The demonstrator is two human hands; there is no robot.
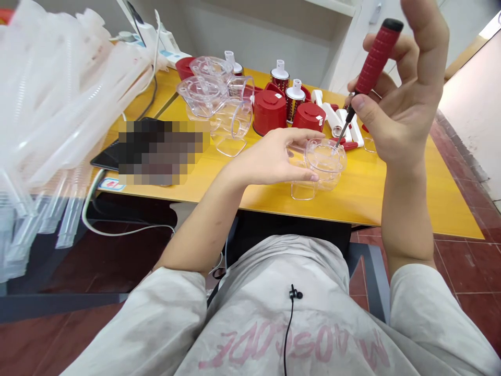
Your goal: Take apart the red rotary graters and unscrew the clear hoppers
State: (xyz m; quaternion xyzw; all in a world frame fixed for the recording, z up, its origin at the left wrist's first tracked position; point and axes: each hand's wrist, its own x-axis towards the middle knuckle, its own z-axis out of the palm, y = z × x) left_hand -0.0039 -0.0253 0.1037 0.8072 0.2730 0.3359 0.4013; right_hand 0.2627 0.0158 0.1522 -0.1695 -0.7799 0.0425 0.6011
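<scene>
In the head view, my left hand (276, 159) is closed around the near side of a clear plastic housing (326, 166) on the table, thumb in front and fingers behind. My right hand (405, 99) pinches the lower end of a screwdriver's red ribbed handle, the other fingers raised. The screwdriver (373, 65) slants down to the left, its tip at the housing's top rim. Whether a screw sits under the tip is too small to tell. Close behind the housing stand red plastic caps (270, 112) and white handle-like parts (332, 120).
More clear housings (230, 112) stand left of centre on the yellow table (258, 201). Drum-like parts with white stems (295, 94) stand behind. A black tablet-like device (107, 156) lies at left, beside a cable and a large pile of translucent plastic bags (58, 94).
</scene>
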